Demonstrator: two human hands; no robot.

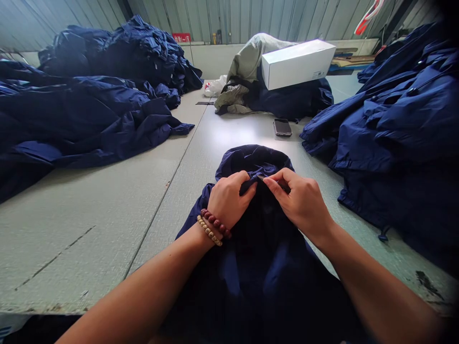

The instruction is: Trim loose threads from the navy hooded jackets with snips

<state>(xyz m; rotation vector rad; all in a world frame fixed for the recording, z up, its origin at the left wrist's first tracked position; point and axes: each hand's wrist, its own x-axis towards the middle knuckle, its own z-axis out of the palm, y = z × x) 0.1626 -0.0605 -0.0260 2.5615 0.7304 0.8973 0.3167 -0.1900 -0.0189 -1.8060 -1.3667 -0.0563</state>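
Navy garm. [251, 277] x1 | L hand [228, 197] grip: pinches it | R hand [304, 198] grip: pinches tool [260, 177] x1 | phone [282, 127] x1

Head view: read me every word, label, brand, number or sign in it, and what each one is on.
Red sign at the back wall: white characters, the middle one looks like "一"; the others too blurred to read.
White box: small dark print near the lower edge of its long side, too small to read.
Plastic bag: red marking, not legible.
Nothing else readable.
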